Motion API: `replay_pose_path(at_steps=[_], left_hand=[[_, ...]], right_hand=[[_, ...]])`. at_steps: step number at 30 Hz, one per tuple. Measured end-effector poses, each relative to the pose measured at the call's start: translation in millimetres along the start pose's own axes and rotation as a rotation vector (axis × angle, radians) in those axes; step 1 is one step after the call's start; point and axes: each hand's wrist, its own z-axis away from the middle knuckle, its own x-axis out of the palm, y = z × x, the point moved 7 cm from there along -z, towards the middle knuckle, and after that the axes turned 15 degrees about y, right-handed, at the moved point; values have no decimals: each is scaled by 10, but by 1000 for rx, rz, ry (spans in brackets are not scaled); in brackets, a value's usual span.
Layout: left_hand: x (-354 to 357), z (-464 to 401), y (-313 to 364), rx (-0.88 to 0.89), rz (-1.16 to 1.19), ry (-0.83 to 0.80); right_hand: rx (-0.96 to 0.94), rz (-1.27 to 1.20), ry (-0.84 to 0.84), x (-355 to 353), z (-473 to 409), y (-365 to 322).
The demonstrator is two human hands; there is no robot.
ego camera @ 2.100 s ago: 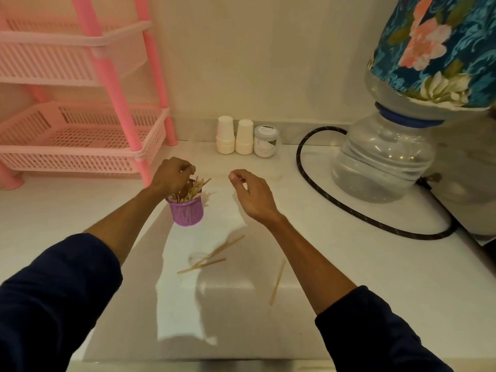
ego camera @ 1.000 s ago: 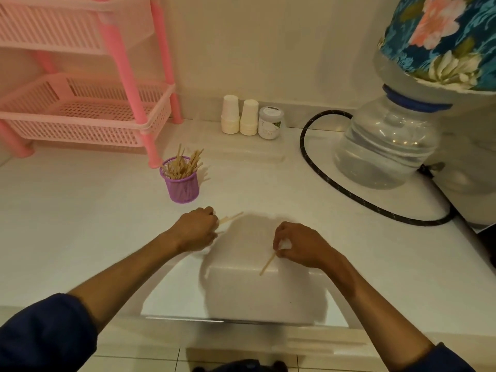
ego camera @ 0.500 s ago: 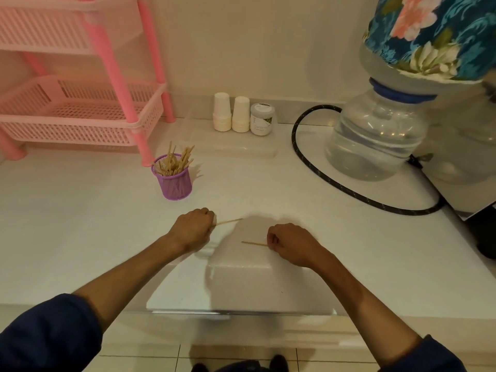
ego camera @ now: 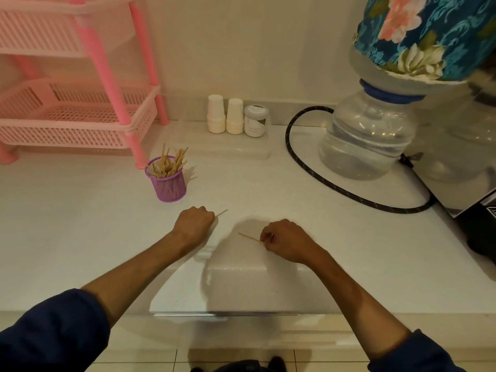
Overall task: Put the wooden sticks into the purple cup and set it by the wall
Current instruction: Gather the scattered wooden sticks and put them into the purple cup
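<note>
The purple mesh cup (ego camera: 168, 187) stands upright on the white counter (ego camera: 80, 224), holding several wooden sticks (ego camera: 169, 163). It sits beside the foot of the pink rack, well short of the wall. My left hand (ego camera: 194, 226) is just below and to the right of the cup, fingers curled round a wooden stick whose tip (ego camera: 222, 212) pokes out to the right. My right hand (ego camera: 285, 241) pinches another wooden stick (ego camera: 248, 237) that points left, low over the counter.
A pink plastic rack (ego camera: 80, 114) fills the back left. Two stacks of paper cups (ego camera: 225, 118) and a small jar (ego camera: 255, 124) stand by the wall. A water bottle (ego camera: 367, 138) with a floral cover and a black hose (ego camera: 335, 189) occupy the right.
Both hands came down from the cup to the counter and picked up the loose sticks. Over the last half second the right hand's stick has lifted slightly; the hands barely moved.
</note>
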Motion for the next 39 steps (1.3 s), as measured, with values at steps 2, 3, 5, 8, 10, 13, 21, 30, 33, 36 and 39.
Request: replay_pose_path(at_steps=[2, 3, 5, 8, 10, 13, 21, 30, 33, 36, 39], left_hand=[[-16, -21, -6, -28, 0, -27], [-23, -31, -13, -40, 6, -34], [-25, -41, -26, -64, 23, -47], [-29, -42, -30, -72, 30, -55], [-39, -50, -29, -62, 41, -47], [-55, -34, -94, -89, 136, -22], [-124, 27, -488, -384, 689, 83], [-988, -290, -1492, -666, 1090, 634], [-1030, -310, -1803, -774, 1081, 769], [-935, -295, -1934, -835, 1072, 860], [-745, -291, -1964, -892, 1080, 847]], right_hand=[[18, -71, 44, -44, -26, 8], [29, -111, 72, -71, -46, 13], [42, -175, 119, -119, -89, 17], [40, -219, 149, -136, -150, 10], [38, -226, 161, -130, -187, 11], [35, -242, 169, -114, -238, 7], [81, -454, 246, -228, -483, -103], [129, -861, 483, -665, -1084, -705], [108, -887, 532, -700, -1377, -1017], [51, -875, 560, -666, -1629, -1326], [26, -785, 602, -543, -1838, -1542]])
